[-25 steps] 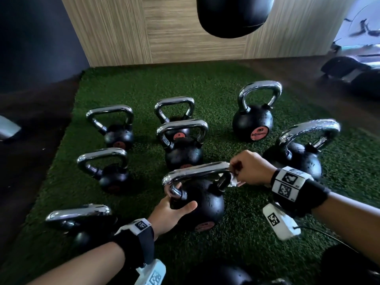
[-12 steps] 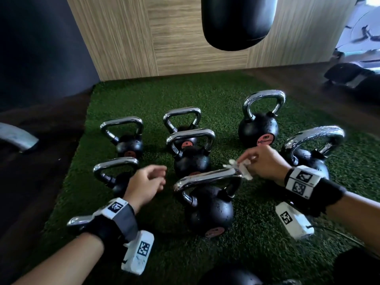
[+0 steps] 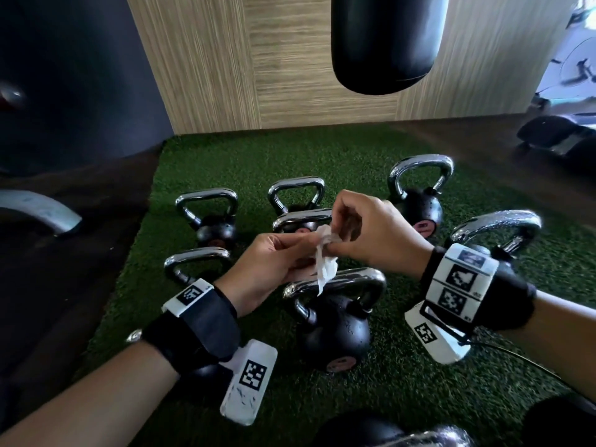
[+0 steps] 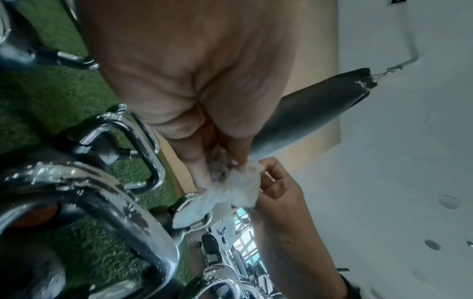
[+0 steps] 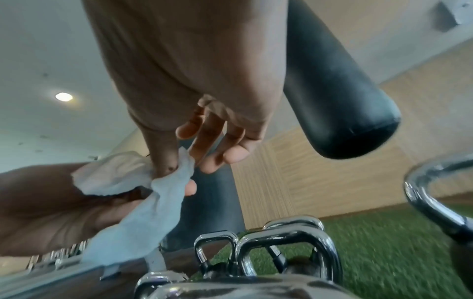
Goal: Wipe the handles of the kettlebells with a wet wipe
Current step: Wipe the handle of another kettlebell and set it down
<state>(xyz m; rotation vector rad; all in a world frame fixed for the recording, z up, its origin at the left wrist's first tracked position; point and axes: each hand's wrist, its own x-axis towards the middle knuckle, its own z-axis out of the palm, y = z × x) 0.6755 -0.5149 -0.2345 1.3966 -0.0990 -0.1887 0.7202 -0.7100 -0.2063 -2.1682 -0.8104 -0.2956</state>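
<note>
Both hands have lifted off the nearest kettlebell (image 3: 335, 330) and met in the air above its chrome handle (image 3: 338, 282). Left hand (image 3: 271, 269) and right hand (image 3: 377, 233) each pinch the crumpled white wet wipe (image 3: 324, 259) between them, fingers (image 5: 163, 159) clamped on the cloth, its loose end dangling just over the handle. Around it, more kettlebells stand on the green turf (image 3: 403, 382). A black punching bag (image 3: 387, 43) hangs over the mat's far end.
</note>
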